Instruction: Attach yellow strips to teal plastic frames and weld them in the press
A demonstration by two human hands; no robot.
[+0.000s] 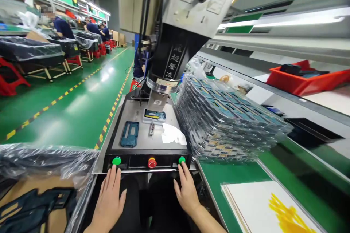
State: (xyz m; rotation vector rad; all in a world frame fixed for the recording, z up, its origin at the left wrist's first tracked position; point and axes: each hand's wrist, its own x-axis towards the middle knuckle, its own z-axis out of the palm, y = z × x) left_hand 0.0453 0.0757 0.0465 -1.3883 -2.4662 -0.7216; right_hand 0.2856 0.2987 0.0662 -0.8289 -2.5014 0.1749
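My left hand (108, 200) reaches up with its fingers stretched out, fingertips touching the left green button (116, 161) on the front of an ultrasonic welding machine (149, 153). My right hand (186, 189) is also flat, its fingertips at the right green button (182, 160). A red button (152, 162) sits between them. On the machine's plate a small part (155, 115) lies in a fixture under the press head (161, 83). A blue plastic housing (130, 134) lies loose on the plate at the left.
A tall stack of clear blister trays (226, 120) stands right of the machine. A white sheet pack with yellow marks (268, 207) lies at lower right. A plastic-lined cardboard box with blue parts (35, 204) is at lower left. Other workers sit far left.
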